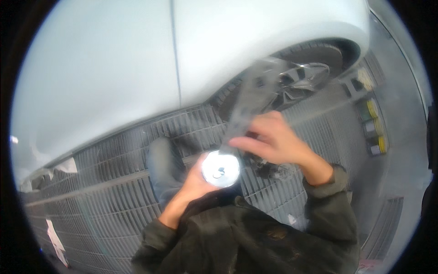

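Observation:
My left hand (pixel 194 181) is wrapped around a round, can-like thing (pixel 222 166) with a bright white, shiny top and a small dark mark on it. The glare hides what the top is made of. In my right hand (pixel 276 142) is a long, flat grey bar (pixel 255 89), pinched between thumb and fingers near its lower end. Motion blurs the bar, though dark spots or holes show along it. Its lower end reaches the round thing's rim; I cannot tell whether they touch. Behind its upper end is the car wheel (pixel 303 75).
A pale car body (pixel 114 59) fills the upper part of the view. Below it lies a metal floor grating (pixel 123 192). Several yellow-edged cans (pixel 375 128) stand by the right wall. Torn paper (pixel 55 239) lies at the lower left.

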`<state>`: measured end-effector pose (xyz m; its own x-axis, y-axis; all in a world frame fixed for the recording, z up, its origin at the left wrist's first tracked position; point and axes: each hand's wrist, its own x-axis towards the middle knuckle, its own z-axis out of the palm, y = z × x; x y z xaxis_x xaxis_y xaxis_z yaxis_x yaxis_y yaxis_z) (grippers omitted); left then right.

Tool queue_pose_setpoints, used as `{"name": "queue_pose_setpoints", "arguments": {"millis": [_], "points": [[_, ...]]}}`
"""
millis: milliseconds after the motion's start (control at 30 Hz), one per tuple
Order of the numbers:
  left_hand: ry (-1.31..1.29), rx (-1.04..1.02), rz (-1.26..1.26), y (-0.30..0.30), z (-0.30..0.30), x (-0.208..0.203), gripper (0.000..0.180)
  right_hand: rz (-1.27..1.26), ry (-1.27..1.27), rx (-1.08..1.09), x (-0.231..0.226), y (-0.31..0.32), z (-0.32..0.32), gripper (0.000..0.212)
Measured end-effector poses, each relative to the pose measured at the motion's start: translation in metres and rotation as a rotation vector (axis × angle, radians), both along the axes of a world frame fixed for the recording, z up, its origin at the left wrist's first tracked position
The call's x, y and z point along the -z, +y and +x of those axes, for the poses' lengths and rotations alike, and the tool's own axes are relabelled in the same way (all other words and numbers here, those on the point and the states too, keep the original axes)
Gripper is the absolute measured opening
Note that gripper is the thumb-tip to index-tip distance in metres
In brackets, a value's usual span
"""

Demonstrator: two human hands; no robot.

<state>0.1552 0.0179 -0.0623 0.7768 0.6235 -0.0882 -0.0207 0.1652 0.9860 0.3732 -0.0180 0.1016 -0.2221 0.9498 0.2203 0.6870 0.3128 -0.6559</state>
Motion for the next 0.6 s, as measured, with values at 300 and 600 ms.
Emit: {"name": "queue_pose_setpoints", "arguments": {"millis": [300,600], "points": [[-0.065,-0.150,-0.026,0.005,-0.003,0.024,0.088,0.263,-0.058,0.063,-0.011,-0.021,-0.029,0.016],[-0.057,-0.220,0.067,0.009,-0.002,0.032,0.083,0.301,-0.033,-0.001,-0.016,-0.024,-0.039,0.012]]}}
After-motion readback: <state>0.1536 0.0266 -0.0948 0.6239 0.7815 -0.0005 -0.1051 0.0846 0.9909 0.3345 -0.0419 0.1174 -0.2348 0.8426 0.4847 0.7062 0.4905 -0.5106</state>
